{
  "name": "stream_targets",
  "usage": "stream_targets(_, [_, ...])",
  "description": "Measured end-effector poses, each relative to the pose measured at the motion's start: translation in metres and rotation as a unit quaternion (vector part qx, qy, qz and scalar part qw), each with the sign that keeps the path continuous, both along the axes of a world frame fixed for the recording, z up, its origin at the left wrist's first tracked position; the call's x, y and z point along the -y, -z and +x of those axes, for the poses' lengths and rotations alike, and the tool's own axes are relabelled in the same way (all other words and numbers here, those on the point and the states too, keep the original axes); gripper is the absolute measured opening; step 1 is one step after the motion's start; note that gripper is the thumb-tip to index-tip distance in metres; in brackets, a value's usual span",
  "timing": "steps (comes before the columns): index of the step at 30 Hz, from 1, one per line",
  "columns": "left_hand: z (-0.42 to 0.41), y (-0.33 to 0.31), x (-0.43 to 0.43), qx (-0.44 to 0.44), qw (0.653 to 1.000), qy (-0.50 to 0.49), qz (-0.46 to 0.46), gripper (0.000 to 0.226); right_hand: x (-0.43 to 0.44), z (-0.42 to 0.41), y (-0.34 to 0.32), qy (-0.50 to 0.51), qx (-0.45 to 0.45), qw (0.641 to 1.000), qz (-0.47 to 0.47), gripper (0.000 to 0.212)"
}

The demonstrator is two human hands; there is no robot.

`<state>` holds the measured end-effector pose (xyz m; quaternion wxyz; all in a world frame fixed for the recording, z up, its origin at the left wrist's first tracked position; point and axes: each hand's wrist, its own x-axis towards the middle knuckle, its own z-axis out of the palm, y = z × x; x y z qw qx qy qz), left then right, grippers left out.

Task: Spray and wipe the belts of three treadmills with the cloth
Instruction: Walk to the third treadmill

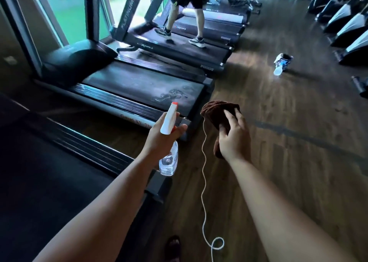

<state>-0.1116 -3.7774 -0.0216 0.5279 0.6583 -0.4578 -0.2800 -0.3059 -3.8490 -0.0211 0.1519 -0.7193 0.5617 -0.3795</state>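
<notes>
My left hand (159, 140) grips a clear spray bottle (168, 142) with a white head and orange nozzle, held above the floor between two treadmills. My right hand (234, 136) holds a folded dark brown cloth (216, 112) just off the rear corner of the middle treadmill. That treadmill's black belt (143, 84) shows wet streaks and smears near its rear end. A nearer treadmill belt (39, 172) fills the lower left. Beyond lies a third treadmill belt (185, 48), with a person walking on it.
A thin white cord (203, 182) hangs from the cloth down to the wooden floor (278, 142). A patterned cup with a bottle (282, 62) stands on the floor at right. More machines line the right edge. My foot (173, 247) shows at the bottom.
</notes>
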Motion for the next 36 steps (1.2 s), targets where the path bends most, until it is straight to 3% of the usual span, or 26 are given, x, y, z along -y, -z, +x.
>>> stream_targets(16, [0.121,0.006,0.183,-0.008,0.999,-0.04,-0.004,0.032,0.184,0.111,0.004,-0.029,-0.002,1.0,0.009,0.046])
stream_targets(36, [0.183,0.016,0.378,0.015,0.985,-0.171,-0.015,0.027,0.424,0.21,0.015,-0.214,-0.036,0.975,0.048,0.051])
